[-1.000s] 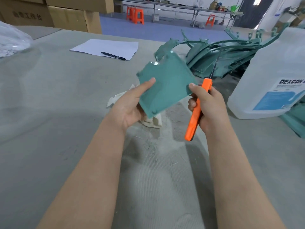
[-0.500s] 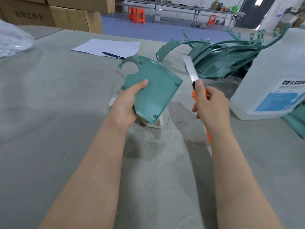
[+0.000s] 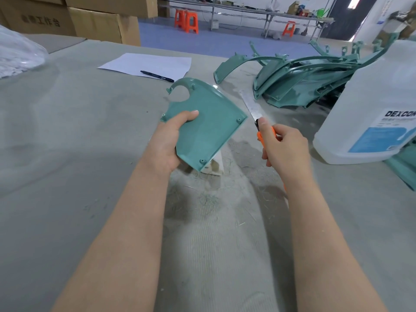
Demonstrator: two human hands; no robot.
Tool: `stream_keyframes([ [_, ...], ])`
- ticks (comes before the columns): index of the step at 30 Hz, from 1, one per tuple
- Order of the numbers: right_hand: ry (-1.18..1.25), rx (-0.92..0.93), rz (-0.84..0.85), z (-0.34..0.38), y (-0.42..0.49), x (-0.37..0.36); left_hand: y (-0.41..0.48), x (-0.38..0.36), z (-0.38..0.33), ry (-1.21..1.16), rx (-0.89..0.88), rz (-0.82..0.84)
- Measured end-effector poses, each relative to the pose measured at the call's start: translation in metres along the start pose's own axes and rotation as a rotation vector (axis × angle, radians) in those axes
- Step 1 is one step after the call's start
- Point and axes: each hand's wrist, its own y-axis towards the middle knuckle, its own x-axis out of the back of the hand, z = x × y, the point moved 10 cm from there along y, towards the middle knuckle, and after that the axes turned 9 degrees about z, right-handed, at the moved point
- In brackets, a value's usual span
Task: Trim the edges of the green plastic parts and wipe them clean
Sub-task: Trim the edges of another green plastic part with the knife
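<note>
Left hand [image 3: 167, 143] grips the green plastic panel [image 3: 207, 127], thumb on top. Right hand [image 3: 284, 149] at 3 o'clock clutches an orange utility knife [image 3: 258, 118], blade out, just beside the panel's edge.

Both bare forearms reach forward, side by side. Left hand [image 3: 168, 143] grips the part [image 3: 207, 122], thumb laid across its upper face. Right hand [image 3: 284, 149], fingers curled, holds the knife [image 3: 252, 106], thumb toward the blade.

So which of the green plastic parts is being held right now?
The fan-shaped panel with the round cut-out, gripped by the left hand; the curved ones lie piled on the table beyond the knife.
</note>
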Motion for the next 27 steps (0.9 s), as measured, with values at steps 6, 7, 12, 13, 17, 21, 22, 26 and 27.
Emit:
stream_keyframes([
  [6, 0.032, 0.006, 0.038, -0.001, 0.002, -0.006, 0.0, -0.001, 0.0, 0.007, -0.003, 0.016],
  [7, 0.04, 0.001, 0.036, -0.002, 0.002, -0.006, 0.0, -0.001, 0.0, 0.006, -0.002, 0.015],
  [12, 0.073, -0.01, 0.008, -0.003, 0.001, -0.003, 0.0, 0.002, -0.001, 0.014, -0.005, 0.002],
  [13, 0.076, -0.006, 0.013, -0.002, 0.001, -0.004, 0.0, 0.002, -0.001, 0.017, -0.004, 0.0],
  [17, 0.064, 0.005, 0.037, 0.001, 0.001, -0.007, 0.0, 0.001, -0.001, 0.014, -0.004, 0.001],
  [21, 0.093, 0.01, 0.042, 0.0, 0.001, -0.007, 0.0, -0.001, -0.001, -0.002, -0.006, 0.009],
  [22, 0.106, 0.014, 0.048, 0.001, 0.0, -0.008, 0.0, -0.001, -0.001, -0.005, -0.007, 0.009],
  [26, 0.116, 0.043, 0.115, 0.005, -0.001, -0.017, -0.001, -0.002, -0.002, -0.009, -0.021, -0.005],
  [27, 0.111, 0.05, 0.133, 0.007, -0.001, -0.019, -0.001, -0.002, -0.002, -0.012, -0.022, -0.008],
])
